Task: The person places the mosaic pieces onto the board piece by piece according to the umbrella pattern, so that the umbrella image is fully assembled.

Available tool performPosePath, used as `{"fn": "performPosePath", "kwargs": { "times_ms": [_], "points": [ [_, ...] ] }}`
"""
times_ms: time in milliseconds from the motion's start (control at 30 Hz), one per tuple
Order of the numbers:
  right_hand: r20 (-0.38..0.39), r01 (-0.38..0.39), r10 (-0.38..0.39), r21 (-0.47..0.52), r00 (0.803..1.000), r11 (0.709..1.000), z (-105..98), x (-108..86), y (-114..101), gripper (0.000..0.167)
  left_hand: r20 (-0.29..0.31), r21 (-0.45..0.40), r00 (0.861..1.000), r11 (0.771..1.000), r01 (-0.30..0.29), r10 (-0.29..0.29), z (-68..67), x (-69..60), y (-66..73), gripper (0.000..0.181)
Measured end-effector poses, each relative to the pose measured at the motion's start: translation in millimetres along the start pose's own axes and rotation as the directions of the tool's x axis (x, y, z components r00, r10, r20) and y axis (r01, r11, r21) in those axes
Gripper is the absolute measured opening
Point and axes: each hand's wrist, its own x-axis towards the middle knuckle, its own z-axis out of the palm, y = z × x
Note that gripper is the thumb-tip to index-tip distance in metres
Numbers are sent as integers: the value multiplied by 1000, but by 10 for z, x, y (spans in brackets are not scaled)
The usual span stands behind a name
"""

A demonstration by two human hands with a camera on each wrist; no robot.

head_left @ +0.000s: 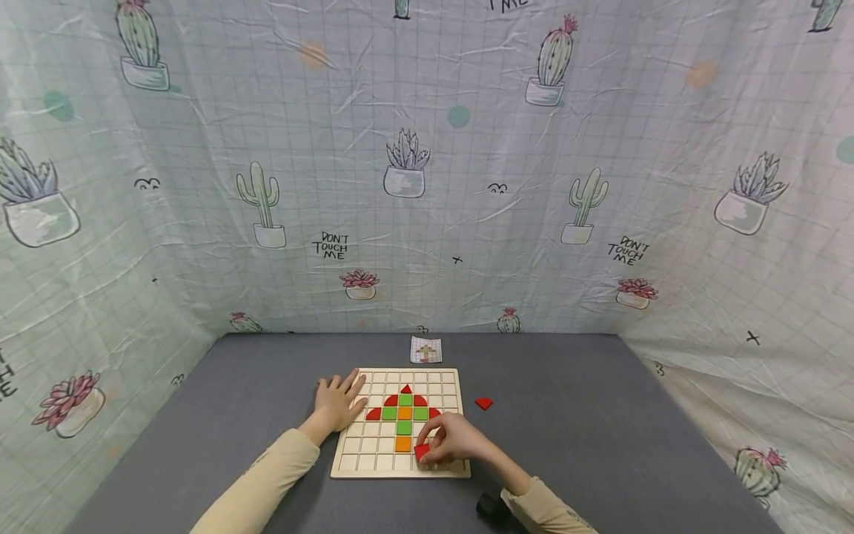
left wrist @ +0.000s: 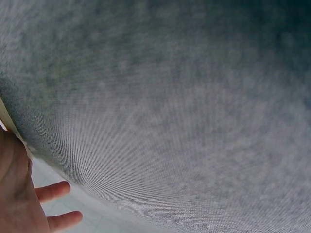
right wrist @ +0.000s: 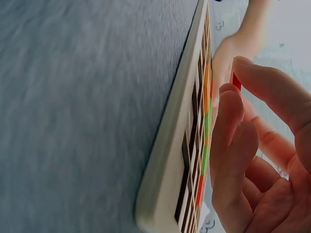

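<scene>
A wooden grid board (head_left: pixel 360 466) lies on the table, with red, green and orange tiles set in its squares. My right hand (head_left: pixel 455 439) pinches a red tile (head_left: pixel 422 451) between thumb and fingers, over the board's lower part, just right of the orange tile (head_left: pixel 403 443). The right wrist view shows only a sliver of this red tile (right wrist: pixel 236 81) between the fingertips. With fingers spread, my left hand (head_left: pixel 336 402) rests on the board's left edge. In the left wrist view only part of that hand (left wrist: pixel 19 189) shows, at the lower left.
A loose red tile (head_left: pixel 483 403) lies on the grey table (head_left: pixel 567 430) to the right of the board. Behind the board is a small pattern card (head_left: pixel 425 350). A black object (head_left: pixel 492 509) sits by the right sleeve. A cactus-print curtain (head_left: pixel 427 222) surrounds the table.
</scene>
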Motion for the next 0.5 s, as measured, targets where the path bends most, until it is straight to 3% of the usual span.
{"fn": "performPosePath", "kwargs": {
  "times_ms": [500],
  "points": [
    [-24, -27, 26, -15, 999, 1000, 180, 112, -121, 14, 2, -10, 1000, 1000, -4, 4, -15, 6, -12, 54]
  ]
}}
